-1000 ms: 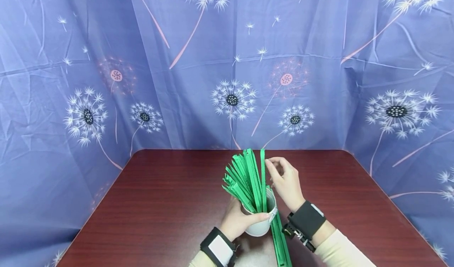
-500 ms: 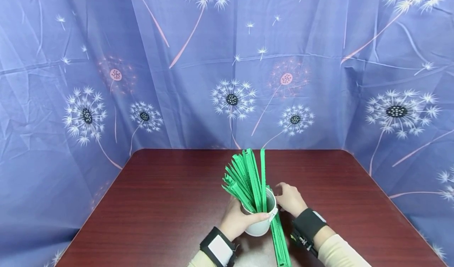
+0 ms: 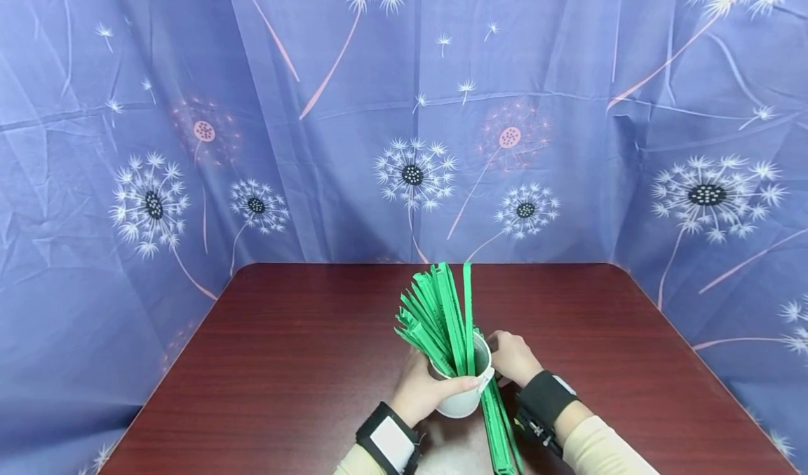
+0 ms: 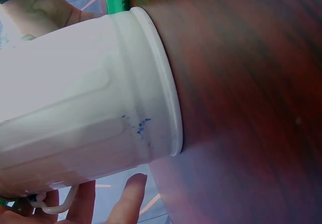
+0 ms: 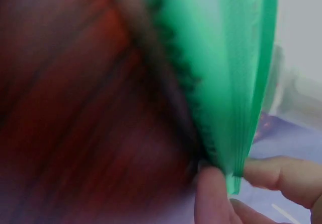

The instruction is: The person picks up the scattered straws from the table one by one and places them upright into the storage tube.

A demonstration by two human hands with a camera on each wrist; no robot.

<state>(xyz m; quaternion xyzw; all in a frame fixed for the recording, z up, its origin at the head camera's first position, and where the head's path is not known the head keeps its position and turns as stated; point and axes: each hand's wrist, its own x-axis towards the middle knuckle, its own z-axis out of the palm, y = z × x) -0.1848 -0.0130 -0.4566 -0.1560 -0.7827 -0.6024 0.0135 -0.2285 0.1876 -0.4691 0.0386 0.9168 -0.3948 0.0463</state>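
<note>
A white bucket (image 3: 456,406) stands near the table's front edge, holding a fan of long thin green packets (image 3: 447,320). My left hand (image 3: 421,391) grips it from the left, thumb across the front of the rim. Left-wrist view: the bucket wall (image 4: 90,93) has small blue marks, and fingers curl near its handle (image 4: 63,204). More green packets (image 3: 495,429) lie beside and partly behind the bucket. At their far end, my right hand (image 3: 514,358) pinches a packet. Up close, this green packet (image 5: 224,83) carries dark print, its tip between thumb and finger (image 5: 271,172).
The dark red-brown wooden table (image 3: 303,363) runs back to a blue dandelion-print curtain (image 3: 353,201), which also hangs on both sides. Black bands with devices (image 3: 549,398) are worn on both wrists.
My right hand has come down from the upright packet's top to the packets beside the bucket. One packet there now stands apart from the bundle on its right. My left hand stays put.
</note>
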